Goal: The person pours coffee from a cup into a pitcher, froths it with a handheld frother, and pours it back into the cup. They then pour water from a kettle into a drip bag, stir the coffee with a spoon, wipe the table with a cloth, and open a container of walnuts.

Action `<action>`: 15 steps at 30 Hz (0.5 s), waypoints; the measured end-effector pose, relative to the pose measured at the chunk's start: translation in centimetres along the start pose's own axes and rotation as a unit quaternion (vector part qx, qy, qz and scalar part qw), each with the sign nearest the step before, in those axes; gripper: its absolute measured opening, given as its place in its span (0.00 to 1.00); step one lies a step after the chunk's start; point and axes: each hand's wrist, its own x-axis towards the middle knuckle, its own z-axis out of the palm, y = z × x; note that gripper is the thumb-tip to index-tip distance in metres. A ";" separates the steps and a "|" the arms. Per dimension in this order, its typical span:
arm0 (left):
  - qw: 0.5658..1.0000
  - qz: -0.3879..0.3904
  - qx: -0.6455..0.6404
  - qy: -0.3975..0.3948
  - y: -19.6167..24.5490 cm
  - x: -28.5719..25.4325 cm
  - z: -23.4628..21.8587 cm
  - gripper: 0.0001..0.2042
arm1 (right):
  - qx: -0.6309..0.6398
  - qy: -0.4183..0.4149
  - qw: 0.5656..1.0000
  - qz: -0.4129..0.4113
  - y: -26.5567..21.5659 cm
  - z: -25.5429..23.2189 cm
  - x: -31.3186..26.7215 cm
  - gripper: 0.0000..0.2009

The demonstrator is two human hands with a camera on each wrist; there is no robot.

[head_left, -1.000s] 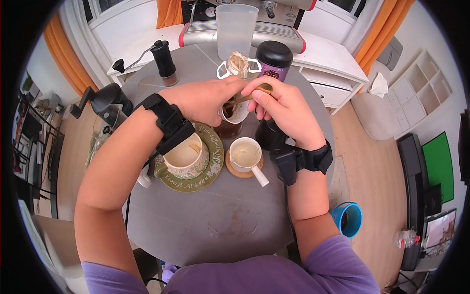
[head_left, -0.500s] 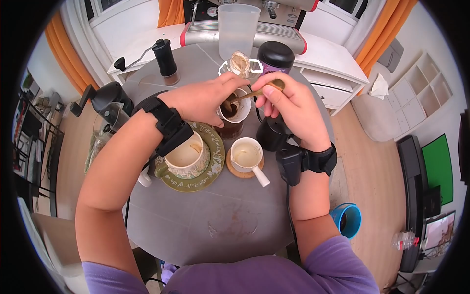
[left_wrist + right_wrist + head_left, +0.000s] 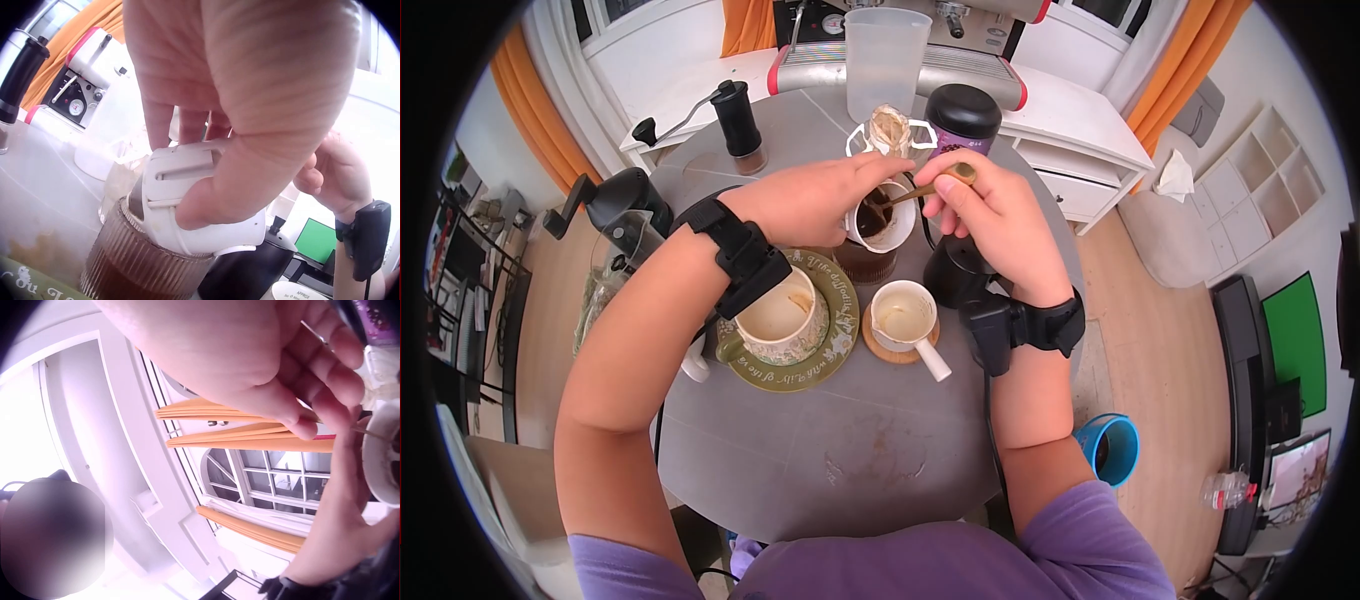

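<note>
My left hand [image 3: 805, 205] grips a white coffee dripper [image 3: 187, 187], thumb on the near side and fingers beyond it. The dripper sits tilted at the mouth of a ribbed glass jar [image 3: 144, 269] with brown liquid inside. Dark wet coffee grounds [image 3: 870, 220] lie in the dripper. My right hand [image 3: 1005, 220] pinches a gold-coloured spoon [image 3: 918, 191] between thumb and fingers; its rounded upper end shows above the hand and its lower end reaches the grounds. In the right wrist view the dripper's rim [image 3: 372, 465] shows at the right edge.
Close by stand a white handled cup [image 3: 903, 312] on a wooden coaster, a patterned cup [image 3: 775, 345] on a green saucer [image 3: 840, 345], and a black pot [image 3: 952, 272]. Farther back are a used drip bag [image 3: 890, 130], purple canister [image 3: 962, 115], clear pitcher [image 3: 887, 65] and hand grinder [image 3: 735, 125].
My right hand has shifted slightly right, and the spoon has moved within the dripper. My left thumb has drawn in, and more of the dripper's opening shows now.
</note>
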 end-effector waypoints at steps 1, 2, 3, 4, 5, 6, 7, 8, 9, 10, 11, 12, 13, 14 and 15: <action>1.000 0.000 0.000 0.001 0.0 0.0 0.0 0.36 | 0.004 0.018 1.000 0.010 -0.1 -0.1 -0.1 0.07; 1.000 -0.002 -0.006 -0.001 0.0 0.0 -0.1 0.36 | 0.004 0.018 1.000 0.010 -0.1 0.0 0.0 0.07; 1.000 -0.003 -0.013 -0.003 -0.1 0.0 -0.1 0.35 | 0.017 -0.005 1.000 0.001 -0.1 0.1 0.0 0.07; 1.000 -0.002 -0.013 -0.004 0.0 0.0 -0.2 0.35 | 0.031 -0.027 0.999 -0.008 0.0 0.2 0.0 0.07; 1.000 -0.004 -0.025 -0.006 0.0 0.0 -0.3 0.34 | 0.031 -0.026 0.999 -0.008 0.1 0.2 0.0 0.07; 0.999 -0.006 -0.037 -0.008 0.0 0.0 -0.3 0.34 | 0.008 -0.010 1.000 -0.001 0.2 0.2 0.1 0.07; 0.999 -0.006 -0.037 -0.008 0.0 0.0 -0.3 0.34 | -0.015 0.006 1.000 0.005 0.2 0.2 0.2 0.07; 0.999 -0.007 -0.040 -0.009 0.1 0.0 -0.3 0.33 | -0.015 0.006 1.000 0.005 0.1 0.2 0.2 0.07; 0.999 -0.007 -0.044 -0.010 0.1 0.1 -0.3 0.33 | -0.008 0.013 1.000 0.007 -0.1 0.1 0.0 0.07; 0.999 -0.007 -0.044 -0.009 0.1 0.1 -0.4 0.33 | -0.001 0.021 1.000 0.009 -0.2 0.0 0.0 0.08; 0.999 -0.013 -0.044 -0.014 0.2 0.1 -0.4 0.33 | -0.001 0.021 1.000 0.009 -0.1 0.1 0.0 0.08; 0.999 -0.019 -0.043 -0.020 0.3 0.1 -0.5 0.32 | 0.014 -0.007 1.000 0.000 -0.1 0.3 0.1 0.08; 0.999 -0.019 -0.043 -0.021 0.3 0.1 -0.5 0.32 | 0.028 -0.034 0.999 -0.010 0.0 0.4 0.1 0.08; 0.999 -0.020 -0.041 -0.022 0.4 0.1 -0.6 0.32 | 0.028 -0.034 0.999 -0.010 0.2 0.4 0.1 0.08; 0.999 -0.021 -0.038 -0.023 0.4 0.1 -0.6 0.31 | 0.008 -0.005 1.000 0.001 0.5 0.3 0.2 0.08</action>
